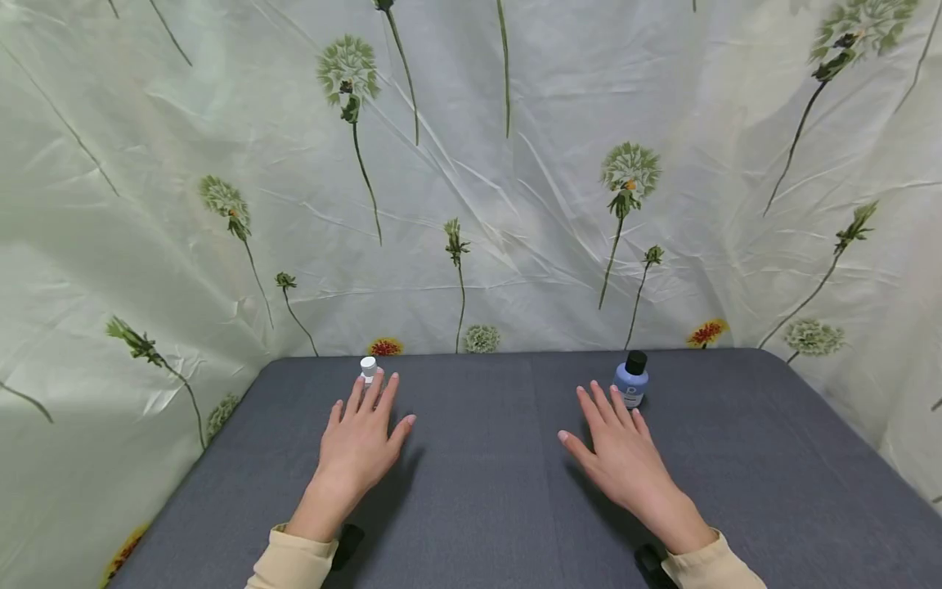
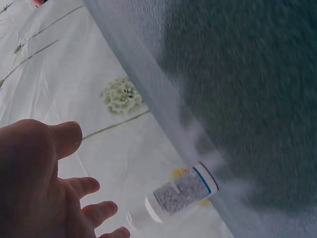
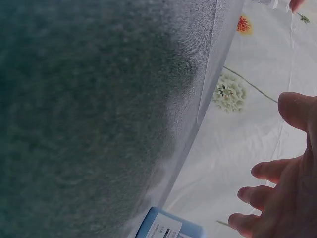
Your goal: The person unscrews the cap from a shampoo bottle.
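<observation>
My left hand (image 1: pixel 358 446) hovers palm down over the left part of the table, fingers spread and holding nothing. Just beyond its fingertips stands a small white-capped bottle (image 1: pixel 369 367), mostly hidden by the fingers in the head view. The left wrist view shows that bottle's printed label (image 2: pixel 181 192), apart from the fingers. On the right, my right hand (image 1: pixel 621 462) is also spread and bare above the cloth. A blue bottle (image 1: pixel 630 384) with a black cap stands upright behind its fingertips, which overlap it in the head view. Its label (image 3: pixel 165 227) appears in the right wrist view.
A dark grey cloth covers the table (image 1: pixel 486 458). Behind it and at both sides hangs a white curtain (image 1: pixel 515 204) printed with dandelions and flowers, meeting the table's far edge. Dark bands sit at both wrists.
</observation>
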`<move>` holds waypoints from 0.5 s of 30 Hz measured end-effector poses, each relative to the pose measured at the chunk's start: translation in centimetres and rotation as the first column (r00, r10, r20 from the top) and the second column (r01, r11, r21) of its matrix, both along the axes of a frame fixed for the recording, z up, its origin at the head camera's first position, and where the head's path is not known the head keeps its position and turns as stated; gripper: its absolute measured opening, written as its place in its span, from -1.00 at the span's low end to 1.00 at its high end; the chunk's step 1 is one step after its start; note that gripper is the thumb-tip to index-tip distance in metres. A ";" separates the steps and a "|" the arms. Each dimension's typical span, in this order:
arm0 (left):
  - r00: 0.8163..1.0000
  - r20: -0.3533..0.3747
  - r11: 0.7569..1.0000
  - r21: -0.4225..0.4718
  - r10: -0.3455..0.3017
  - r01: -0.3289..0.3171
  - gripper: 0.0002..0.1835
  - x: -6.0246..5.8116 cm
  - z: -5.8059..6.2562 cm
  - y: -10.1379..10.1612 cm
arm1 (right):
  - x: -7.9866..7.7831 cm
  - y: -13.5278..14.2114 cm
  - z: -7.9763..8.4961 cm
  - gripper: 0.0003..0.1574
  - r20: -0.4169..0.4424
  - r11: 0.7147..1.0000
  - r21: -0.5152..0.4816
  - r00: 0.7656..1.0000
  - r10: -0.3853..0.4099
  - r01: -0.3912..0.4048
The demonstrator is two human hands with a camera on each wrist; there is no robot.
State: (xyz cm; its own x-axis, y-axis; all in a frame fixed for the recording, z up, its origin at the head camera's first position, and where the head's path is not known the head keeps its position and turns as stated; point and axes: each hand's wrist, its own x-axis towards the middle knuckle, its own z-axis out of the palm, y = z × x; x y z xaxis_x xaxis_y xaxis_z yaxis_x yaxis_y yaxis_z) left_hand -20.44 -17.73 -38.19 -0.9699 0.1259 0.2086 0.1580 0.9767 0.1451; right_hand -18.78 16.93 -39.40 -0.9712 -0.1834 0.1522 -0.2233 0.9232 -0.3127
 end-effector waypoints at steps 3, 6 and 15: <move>1.000 0.000 1.000 0.004 0.009 -0.009 -0.24 0.1 0.1 -0.6 | -0.4 -0.4 0.0 -0.04 0.000 1.000 -0.003 1.000 0.015 -0.015; 1.000 0.003 1.000 0.009 0.017 -0.017 -0.24 0.1 0.1 -1.3 | -0.7 -0.9 -0.1 -0.06 0.004 1.000 -0.004 1.000 0.030 -0.030; 0.998 -0.009 0.998 0.023 0.058 -0.058 -0.22 0.1 0.1 -3.2 | -1.4 -2.3 -0.4 -0.09 -0.014 0.997 -0.011 0.997 0.080 -0.080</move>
State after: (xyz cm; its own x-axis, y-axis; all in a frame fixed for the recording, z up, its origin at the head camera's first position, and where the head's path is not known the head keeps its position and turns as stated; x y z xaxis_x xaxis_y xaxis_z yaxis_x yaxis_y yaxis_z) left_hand -20.36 -20.94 -38.10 -0.9734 0.0647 0.2200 0.1026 0.9808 0.1659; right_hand -20.18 14.59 -39.76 -0.9513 -0.2588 0.1677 -0.3008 0.8984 -0.3200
